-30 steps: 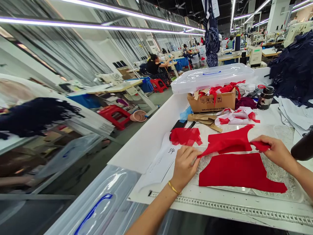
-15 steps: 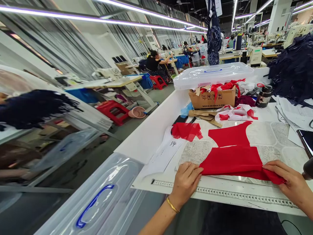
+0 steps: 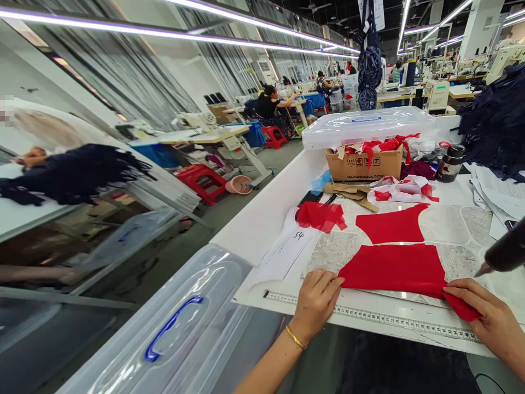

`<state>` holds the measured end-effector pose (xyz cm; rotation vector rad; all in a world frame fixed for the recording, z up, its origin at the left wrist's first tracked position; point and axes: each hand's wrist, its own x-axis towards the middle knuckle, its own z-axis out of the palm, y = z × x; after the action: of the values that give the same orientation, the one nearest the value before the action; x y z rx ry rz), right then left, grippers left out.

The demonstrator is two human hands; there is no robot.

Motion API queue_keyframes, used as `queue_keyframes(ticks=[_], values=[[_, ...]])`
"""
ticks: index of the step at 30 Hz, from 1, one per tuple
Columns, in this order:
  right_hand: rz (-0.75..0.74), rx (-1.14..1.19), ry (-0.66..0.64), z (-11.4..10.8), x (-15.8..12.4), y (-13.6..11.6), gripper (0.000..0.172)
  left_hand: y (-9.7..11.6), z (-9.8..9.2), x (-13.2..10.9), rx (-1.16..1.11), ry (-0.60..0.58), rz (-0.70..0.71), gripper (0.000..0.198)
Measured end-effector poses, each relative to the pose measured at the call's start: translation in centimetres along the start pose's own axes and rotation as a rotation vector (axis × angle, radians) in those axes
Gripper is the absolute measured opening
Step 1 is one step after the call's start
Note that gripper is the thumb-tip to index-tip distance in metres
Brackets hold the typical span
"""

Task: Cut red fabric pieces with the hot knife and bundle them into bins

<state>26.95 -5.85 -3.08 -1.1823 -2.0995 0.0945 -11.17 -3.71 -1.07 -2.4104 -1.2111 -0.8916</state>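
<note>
A large red fabric piece [image 3: 394, 268] lies near the table's front edge, on a grey patterned sheet. My left hand [image 3: 319, 300] pinches its left front corner. At the right end, my right hand [image 3: 479, 306] is closed on the same fabric, with a folded red flap under its fingers. Just behind lies a second, smaller red piece [image 3: 391, 223] with curved sides. Sheer red scraps [image 3: 322, 216] rest to the left, on white paper marked 54 [image 3: 289, 251]. A measuring tape [image 3: 385, 319] runs along the front edge.
A cardboard box [image 3: 365, 165] of red scraps stands at the back, before a clear plastic lid [image 3: 365, 126]. Beside it is a dark jar [image 3: 451, 163]. A dark tool [image 3: 506, 249] juts in from the right. Clear bins [image 3: 197, 323] stand left of the table [image 3: 246, 293].
The view has shifted slightly, so most things sit further right. The large red piece lies flatter along its front edge. More of the dark tool shows at the right.
</note>
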Motion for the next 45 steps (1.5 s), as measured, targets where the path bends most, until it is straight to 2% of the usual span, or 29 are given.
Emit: queue_keyframes(ticks=[5,13,21,26,29,35,40,45], values=[[0.027,-0.067,0.029,-0.4,0.0,-0.4,0.063,0.0,0.1,0.1,0.008,-0.01,0.014,0.016],[0.058,-0.057,0.067,-1.8,-0.5,-0.7,0.054,0.1,0.3,0.3,-0.004,-0.009,0.023,0.014],[0.164,-0.09,-0.023,-2.3,-1.4,-0.2,0.055,0.3,0.3,0.4,0.012,-0.04,0.024,0.015],[0.21,-0.163,0.061,-2.7,-0.9,-0.4,0.04,0.4,0.4,0.2,0.004,-0.029,0.001,0.013],[0.236,-0.161,0.11,-3.0,-0.3,-1.0,0.032,0.5,0.5,0.1,-0.013,-0.04,-0.007,0.019],[0.272,-0.12,0.103,-2.0,0.5,-1.9,0.025,0.7,0.9,0.3,-0.018,-0.047,0.011,0.021],[0.239,-0.178,0.085,-1.1,0.2,-1.3,0.027,0.7,1.2,0.1,-0.037,-0.064,-0.003,0.018],[0.257,-0.155,0.104,-1.3,-0.1,-0.5,0.027,1.2,1.4,0.6,-0.061,-0.072,-0.021,0.018]])
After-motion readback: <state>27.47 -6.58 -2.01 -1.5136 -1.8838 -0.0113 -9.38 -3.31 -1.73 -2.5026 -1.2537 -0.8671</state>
